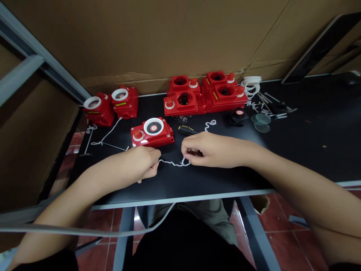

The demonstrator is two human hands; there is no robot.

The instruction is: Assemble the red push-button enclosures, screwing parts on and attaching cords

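The left hand rested on the black table near its front edge, fingers curled into a loose fist and pinched on one end of a short white chain. The right hand lay just beside it, fingers bent inward and closed on the other end. The chain ran between the two sets of fingertips, kinked and lying on the table surface, with no slack hanging over the edge. A two-point pinch of this kind probably served to keep the thin chain controlled and visible. How much chain was hidden inside either hand could not be determined. A red push-button housing with a white-ringed window stood directly behind the left hand, apparently kept within reach. A black-handled screwdriver lay behind the right hand. Further red housings stood grouped along the rear edge, with white rings, clear discs and loose screws to their right.
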